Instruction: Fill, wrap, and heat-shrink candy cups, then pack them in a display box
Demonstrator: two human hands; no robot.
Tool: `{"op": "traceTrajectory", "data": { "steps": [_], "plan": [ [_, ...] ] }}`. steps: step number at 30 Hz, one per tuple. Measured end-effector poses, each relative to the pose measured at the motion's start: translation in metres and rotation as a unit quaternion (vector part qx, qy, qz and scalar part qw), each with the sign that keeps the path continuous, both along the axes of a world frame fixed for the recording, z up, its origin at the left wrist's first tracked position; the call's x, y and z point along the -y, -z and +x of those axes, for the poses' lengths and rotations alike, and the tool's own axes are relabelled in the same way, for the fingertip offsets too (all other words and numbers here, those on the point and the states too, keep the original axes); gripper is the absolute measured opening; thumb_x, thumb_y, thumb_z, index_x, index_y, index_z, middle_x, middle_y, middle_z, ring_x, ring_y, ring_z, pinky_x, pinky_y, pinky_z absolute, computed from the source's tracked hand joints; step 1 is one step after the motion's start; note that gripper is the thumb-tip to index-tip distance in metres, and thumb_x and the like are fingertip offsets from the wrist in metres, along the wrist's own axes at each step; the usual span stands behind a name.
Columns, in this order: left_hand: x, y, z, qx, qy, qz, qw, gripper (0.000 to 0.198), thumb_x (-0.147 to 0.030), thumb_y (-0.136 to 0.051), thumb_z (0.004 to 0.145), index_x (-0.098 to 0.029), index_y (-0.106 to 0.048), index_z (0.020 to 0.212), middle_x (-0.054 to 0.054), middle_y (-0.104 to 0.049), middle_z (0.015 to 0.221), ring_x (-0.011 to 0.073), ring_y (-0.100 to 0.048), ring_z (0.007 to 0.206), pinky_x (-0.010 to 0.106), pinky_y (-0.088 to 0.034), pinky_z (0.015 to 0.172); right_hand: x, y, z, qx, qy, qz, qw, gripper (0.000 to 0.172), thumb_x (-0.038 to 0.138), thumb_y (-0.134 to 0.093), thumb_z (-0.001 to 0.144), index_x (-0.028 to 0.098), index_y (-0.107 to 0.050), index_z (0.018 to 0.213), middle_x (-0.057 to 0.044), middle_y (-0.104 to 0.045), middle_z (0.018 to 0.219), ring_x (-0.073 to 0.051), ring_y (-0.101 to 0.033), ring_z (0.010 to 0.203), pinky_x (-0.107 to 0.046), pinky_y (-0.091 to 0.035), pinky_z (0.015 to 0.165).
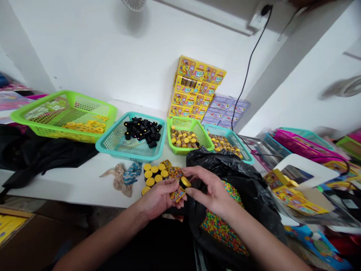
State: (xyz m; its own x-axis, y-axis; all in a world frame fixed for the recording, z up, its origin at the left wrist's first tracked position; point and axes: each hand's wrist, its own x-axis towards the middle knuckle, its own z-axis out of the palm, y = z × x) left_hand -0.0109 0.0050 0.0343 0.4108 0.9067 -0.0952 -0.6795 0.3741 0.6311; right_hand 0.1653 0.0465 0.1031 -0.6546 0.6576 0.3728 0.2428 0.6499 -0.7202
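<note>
My left hand [159, 197] is closed around a small tube wrapped in a yellow printed label [177, 194]. My right hand [210, 188] pinches the tube's yellow cap [185, 181] at the top end. Both hands hover over the open black plastic bag [248, 188] full of small multicoloured candies [218, 226]. Just beyond my left hand, several yellow-capped tubes [153, 174] stand upright on the white table [84, 180].
Along the back stand a green basket with yellow rings [64, 114], a teal basket of black tubes [132, 137], a green basket [187, 137] and a teal basket [227, 143] of filled tubes, plus stacked yellow boxes [196, 90]. A rag [124, 177] lies left; printed cartons [293, 195] right.
</note>
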Motion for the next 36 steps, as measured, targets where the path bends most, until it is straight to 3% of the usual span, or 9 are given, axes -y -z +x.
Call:
{"op": "traceTrajectory", "data": {
  "steps": [4, 15, 18, 22, 26, 32, 36],
  "plan": [
    [-0.001, -0.008, 0.001, 0.030, -0.022, -0.021, 0.999, 0.026, -0.031, -0.080, 0.073, -0.012, -0.067, 0.085, 0.002, -0.063, 0.075, 0.0110, -0.059, 0.061, 0.026, -0.050, 0.061, 0.007, 0.012, -0.008, 0.036, 0.006, 0.069, 0.997, 0.040, 0.029, -0.065, 0.087, 0.022, -0.058, 0.126, -0.011, -0.066, 0.112, -0.023, -0.062, 0.104, -0.039, -0.052, 0.089],
    [-0.003, -0.004, 0.006, 0.028, -0.016, -0.028, 0.999, 0.032, -0.035, -0.082, 0.070, -0.012, -0.066, 0.085, 0.001, -0.059, 0.071, 0.0106, -0.057, 0.057, 0.025, -0.047, 0.056, 0.003, 0.010, -0.007, 0.040, 0.009, 0.054, 0.998, 0.024, 0.026, -0.077, 0.078, 0.023, -0.068, 0.100, -0.004, -0.062, 0.087, -0.020, -0.060, 0.083, -0.032, -0.051, 0.072],
    [-0.007, -0.008, 0.007, 0.049, -0.021, -0.054, 0.997, 0.037, -0.043, -0.079, 0.072, -0.012, -0.067, 0.088, 0.004, -0.064, 0.078, 0.0121, -0.059, 0.061, 0.025, -0.047, 0.057, 0.005, 0.011, -0.006, 0.029, 0.039, 0.112, 0.992, 0.025, 0.022, -0.072, 0.081, 0.023, -0.064, 0.105, -0.005, -0.060, 0.090, -0.020, -0.059, 0.084, -0.032, -0.051, 0.071],
    [-0.013, -0.016, 0.008, 0.065, -0.057, -0.080, 0.993, 0.023, -0.024, -0.082, 0.069, -0.013, -0.067, 0.081, 0.002, -0.064, 0.078, 0.0100, -0.058, 0.065, 0.022, -0.045, 0.059, 0.007, 0.011, -0.004, 0.044, 0.058, 0.172, 0.982, 0.034, 0.023, -0.067, 0.085, 0.023, -0.057, 0.117, -0.008, -0.060, 0.100, -0.023, -0.058, 0.091, -0.037, -0.052, 0.077],
    [-0.016, -0.018, 0.009, 0.067, -0.079, -0.051, 0.993, 0.026, -0.016, -0.084, 0.063, -0.013, -0.068, 0.083, 0.004, -0.066, 0.084, 0.0135, -0.062, 0.076, 0.023, -0.047, 0.065, 0.005, 0.012, -0.002, 0.049, 0.069, 0.172, 0.981, 0.030, 0.025, -0.065, 0.087, 0.022, -0.058, 0.116, -0.006, -0.061, 0.088, -0.021, -0.059, 0.080, -0.034, -0.051, 0.068],
    [-0.016, -0.019, 0.017, 0.110, -0.072, -0.140, 0.981, 0.016, -0.028, -0.072, 0.081, -0.013, -0.068, 0.084, 0.003, -0.065, 0.076, 0.0110, -0.058, 0.063, 0.024, -0.048, 0.062, 0.005, 0.017, 0.002, 0.079, 0.074, 0.332, 0.937, 0.043, 0.017, -0.062, 0.088, 0.019, -0.051, 0.129, -0.011, -0.063, 0.095, -0.025, -0.058, 0.085, -0.039, -0.052, 0.071],
    [-0.017, -0.024, 0.018, 0.105, -0.077, -0.163, 0.978, 0.007, -0.018, -0.064, 0.085, -0.011, -0.068, 0.086, 0.004, -0.067, 0.077, 0.0105, -0.060, 0.063, 0.022, -0.046, 0.059, 0.006, 0.015, 0.003, 0.057, 0.081, 0.249, 0.963, 0.042, 0.019, -0.064, 0.088, 0.020, -0.052, 0.128, -0.010, -0.062, 0.096, -0.023, -0.060, 0.085, -0.036, -0.053, 0.072]
  ]
}}
